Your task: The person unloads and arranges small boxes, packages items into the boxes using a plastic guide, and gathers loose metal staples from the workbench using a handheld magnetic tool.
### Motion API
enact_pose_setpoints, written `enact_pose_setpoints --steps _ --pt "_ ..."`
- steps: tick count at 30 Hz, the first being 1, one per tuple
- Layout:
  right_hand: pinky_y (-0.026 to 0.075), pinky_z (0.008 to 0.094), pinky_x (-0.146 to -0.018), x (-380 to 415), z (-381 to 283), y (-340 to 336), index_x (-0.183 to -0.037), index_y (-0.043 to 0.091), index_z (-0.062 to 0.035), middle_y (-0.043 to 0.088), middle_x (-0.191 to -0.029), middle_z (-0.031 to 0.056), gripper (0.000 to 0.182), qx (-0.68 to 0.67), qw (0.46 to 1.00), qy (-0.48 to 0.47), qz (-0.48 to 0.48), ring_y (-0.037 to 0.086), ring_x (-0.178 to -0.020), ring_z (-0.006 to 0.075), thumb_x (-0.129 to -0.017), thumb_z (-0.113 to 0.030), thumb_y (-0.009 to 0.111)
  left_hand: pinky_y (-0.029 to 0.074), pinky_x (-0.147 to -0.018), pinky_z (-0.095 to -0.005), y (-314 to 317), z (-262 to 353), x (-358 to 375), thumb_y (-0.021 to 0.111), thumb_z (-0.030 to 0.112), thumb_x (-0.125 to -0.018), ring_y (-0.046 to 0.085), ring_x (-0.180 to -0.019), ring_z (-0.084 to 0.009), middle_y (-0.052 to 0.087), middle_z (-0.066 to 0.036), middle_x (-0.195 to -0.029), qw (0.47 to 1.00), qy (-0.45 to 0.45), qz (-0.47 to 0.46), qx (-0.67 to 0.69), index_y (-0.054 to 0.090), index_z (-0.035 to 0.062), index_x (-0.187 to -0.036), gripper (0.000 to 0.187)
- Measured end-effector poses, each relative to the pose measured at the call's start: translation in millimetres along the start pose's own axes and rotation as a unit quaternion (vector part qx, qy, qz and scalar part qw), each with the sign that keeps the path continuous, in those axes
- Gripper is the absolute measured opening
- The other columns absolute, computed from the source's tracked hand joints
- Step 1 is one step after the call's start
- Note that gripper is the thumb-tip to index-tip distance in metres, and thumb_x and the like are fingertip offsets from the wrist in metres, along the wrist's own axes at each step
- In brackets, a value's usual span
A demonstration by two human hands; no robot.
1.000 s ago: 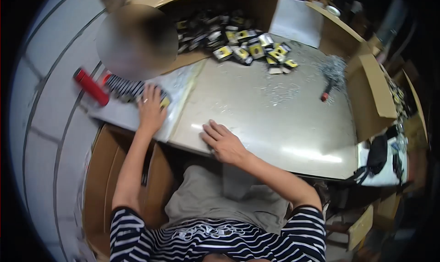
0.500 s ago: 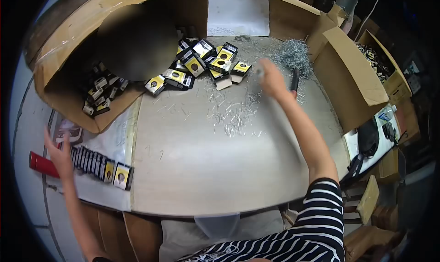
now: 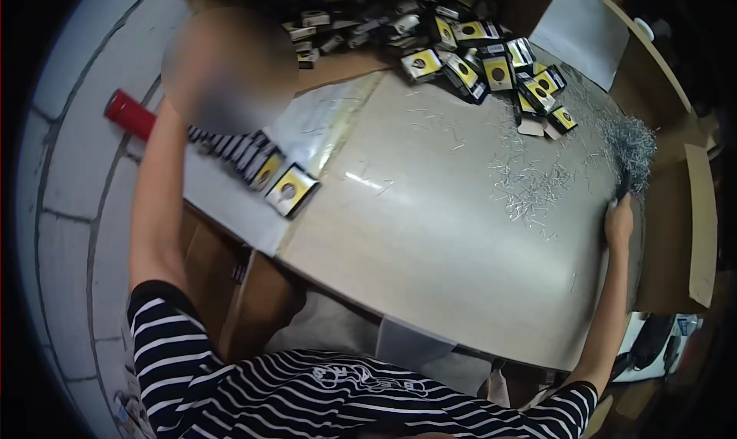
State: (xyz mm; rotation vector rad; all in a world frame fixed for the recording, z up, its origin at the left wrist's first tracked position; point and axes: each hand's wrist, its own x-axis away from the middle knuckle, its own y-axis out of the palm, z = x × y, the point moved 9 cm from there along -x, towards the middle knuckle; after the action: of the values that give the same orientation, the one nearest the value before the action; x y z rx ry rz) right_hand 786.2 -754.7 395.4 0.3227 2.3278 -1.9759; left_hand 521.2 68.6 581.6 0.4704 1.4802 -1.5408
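My right hand is closed round the lower end of a dark handle at the right. The handle's far end meets a dense clump of thin metal pins. My left hand is raised at the upper left, and a round blurred patch covers most of it, so its fingers and anything in them are hidden. Below it, a row of small black boxes stands on the side surface, with a yellow-and-black box at its near end. A red cylinder lies left of my left forearm.
Yellow-and-black boxes are piled at the back of the table. Loose pins lie scattered in front of them. More small boxes fill a shadowed carton at the upper left. Cardboard walls stand along the right.
The view has swung left. My right hand has moved onto the dark handle beside the pin clump. My left hand has moved up from beside the box row, into the blurred patch.
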Motion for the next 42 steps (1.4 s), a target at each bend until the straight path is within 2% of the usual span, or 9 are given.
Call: enact_pose_setpoints --steps 10,13,18,21,22,23,26,27,42 --pt "0.048 0.0508 -0.074 137 -39 -42 -0.123 0.053 0.0025 0.063 -0.085 0.0267 0.056 -0.029 0.982 -0.186 -0.011 0.060 -0.081 0.0442 -0.067 -0.005 0.057 0.044 -0.059 -0.0441 -40 -10 40 0.061 0.028 -0.084 0.055 -0.058 -0.0357 0.053 -0.028 -0.064 0.987 -0.098 -0.080 0.100 0.054 -0.0114 -0.073 0.042" --pt "0.047 0.0501 -0.077 176 -48 -60 -0.126 0.051 0.0022 0.062 -0.089 0.0284 0.059 -0.064 0.976 -0.193 -0.077 0.060 -0.085 0.0443 -0.067 -0.001 0.054 0.048 -0.061 -0.0346 -41 -8 51 0.058 0.028 -0.090 0.062 -0.070 -0.0240 0.064 -0.021 -0.084 0.957 -0.165 -0.117 0.210 0.059 -0.0099 -0.092 0.038" --pt "0.041 0.0422 -0.099 227 -48 -68 -0.138 0.040 -0.0055 0.056 -0.123 0.0222 0.072 -0.101 0.954 -0.280 -0.039 0.051 -0.116 0.0385 -0.067 0.005 0.051 0.044 -0.084 -0.0281 -162 219 113 0.050 0.021 -0.094 0.058 -0.093 -0.0172 0.064 -0.012 -0.099 0.917 0.053 -0.291 0.267 0.057 -0.0072 -0.113 0.035" --pt "0.037 0.0413 -0.105 243 -49 -75 -0.137 0.039 -0.0034 0.045 -0.136 0.0223 0.072 -0.094 0.960 -0.262 -0.005 0.044 -0.123 0.0386 -0.067 0.007 0.051 0.044 -0.089 -0.0310 -251 351 163 0.051 0.014 -0.085 0.061 -0.097 -0.0230 0.066 -0.016 -0.105 0.851 0.105 -0.376 0.352 0.062 -0.0057 -0.108 0.032" --pt "0.036 0.0420 -0.106 249 -41 -77 -0.135 0.040 -0.0032 0.040 -0.140 0.0217 0.072 -0.083 0.972 -0.219 -0.001 0.042 -0.125 0.0398 -0.066 0.009 0.052 0.048 -0.085 -0.0332 -260 384 182 0.055 0.011 -0.078 0.063 -0.094 -0.0272 0.065 -0.019 -0.105 0.768 0.046 -0.456 0.448 0.061 -0.0067 -0.109 0.036" --pt "0.035 0.0426 -0.106 259 -42 -90 -0.135 0.039 -0.0030 0.037 -0.143 0.0216 0.071 -0.089 0.974 -0.206 0.013 0.039 -0.127 0.0404 -0.067 0.007 0.057 0.049 -0.082 -0.0341 -277 417 194 0.055 0.010 -0.076 0.064 -0.091 -0.0287 0.065 -0.019 -0.103 0.741 0.138 -0.484 0.444 0.062 -0.0070 -0.107 0.036" --pt "0.046 0.0384 -0.094 316 -42 -134 -0.125 0.051 -0.0035 0.053 -0.129 0.0192 0.057 -0.201 0.942 -0.237 0.126 0.054 -0.113 0.0365 -0.069 0.005 0.061 0.046 -0.062 -0.0386 -318 460 218 0.054 -0.002 -0.075 0.055 -0.071 -0.0344 0.056 -0.014 -0.080 0.681 0.256 -0.378 0.573 0.058 -0.0025 -0.100 0.026" --pt "0.051 0.0373 -0.084 340 -44 -148 -0.117 0.058 -0.0042 0.062 -0.113 0.0167 0.048 -0.214 0.918 -0.279 0.186 0.062 -0.100 0.0345 -0.070 0.007 0.059 0.045 -0.072 -0.0408 -320 465 226 0.054 0.000 -0.078 0.056 -0.079 -0.0370 0.060 -0.018 -0.087 0.700 0.258 -0.369 0.555 0.058 -0.0039 -0.106 0.029" --pt "0.051 0.0483 -0.074 409 53 0 -0.089 0.065 -0.0036 0.066 -0.087 0.0211 0.018 -0.051 0.970 -0.116 -0.207 0.063 -0.086 0.0386 -0.076 -0.013 0.055 0.046 -0.076 -0.0397 -327 498 280 0.053 0.003 -0.081 0.058 -0.082 -0.0344 0.061 -0.018 -0.091 0.697 0.214 -0.354 0.586 0.059 -0.0055 -0.105 0.026"
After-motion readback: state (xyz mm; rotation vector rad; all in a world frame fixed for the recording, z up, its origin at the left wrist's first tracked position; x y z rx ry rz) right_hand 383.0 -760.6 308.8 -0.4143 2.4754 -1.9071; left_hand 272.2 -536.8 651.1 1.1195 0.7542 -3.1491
